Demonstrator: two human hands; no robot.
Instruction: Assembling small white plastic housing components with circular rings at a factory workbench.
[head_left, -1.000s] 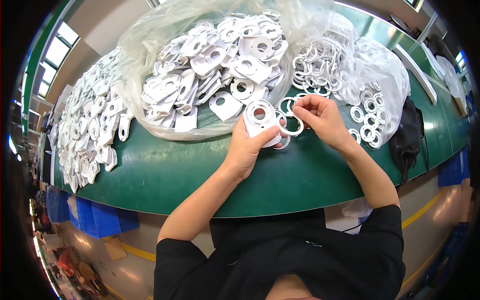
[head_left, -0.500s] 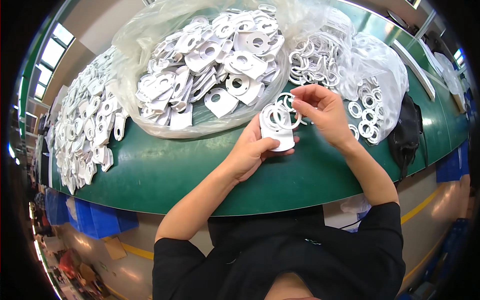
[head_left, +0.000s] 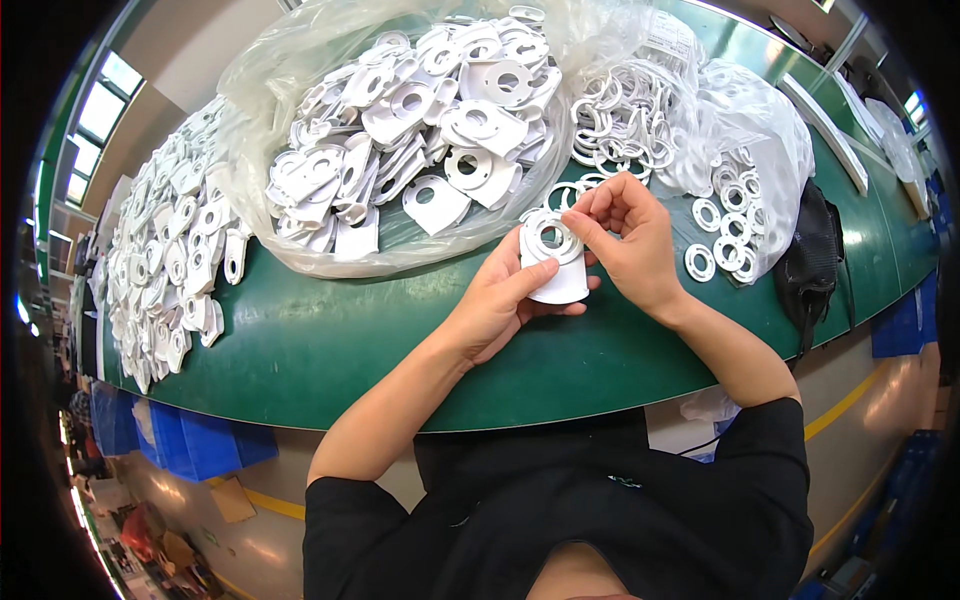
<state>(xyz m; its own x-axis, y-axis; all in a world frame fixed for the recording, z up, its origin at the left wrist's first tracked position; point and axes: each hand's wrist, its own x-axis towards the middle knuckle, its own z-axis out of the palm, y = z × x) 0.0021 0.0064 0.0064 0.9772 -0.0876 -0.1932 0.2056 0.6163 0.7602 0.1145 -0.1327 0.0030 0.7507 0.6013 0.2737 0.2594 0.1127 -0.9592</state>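
My left hand [head_left: 508, 290] is closed round a flat white plastic plate [head_left: 560, 288], its thumb pressed on the front face and fingertips behind. The plate has a round upper end with a hole. A white plastic ring [head_left: 549, 257] lies against that end, around the hole. The thumb and forefinger of my right hand [head_left: 630, 240] pinch at the ring's upper right edge, and its other fingers are curled. Just beyond, several thin C-shaped white rings [head_left: 563, 196] lie on the green table, partly hidden by the right hand.
A clear plastic bag [head_left: 300, 258] of white plates stands ahead on the green table [head_left: 380, 350]. Loose white parts [head_left: 165, 270] are heaped at left. Bagged C-shaped rings [head_left: 630, 110] and flat rings [head_left: 735, 225] lie at right, beside a black bag [head_left: 808, 255].
My right hand has moved left and slightly down, bringing the ring flat over the round end of the plate. My left hand keeps its hold on the plate.
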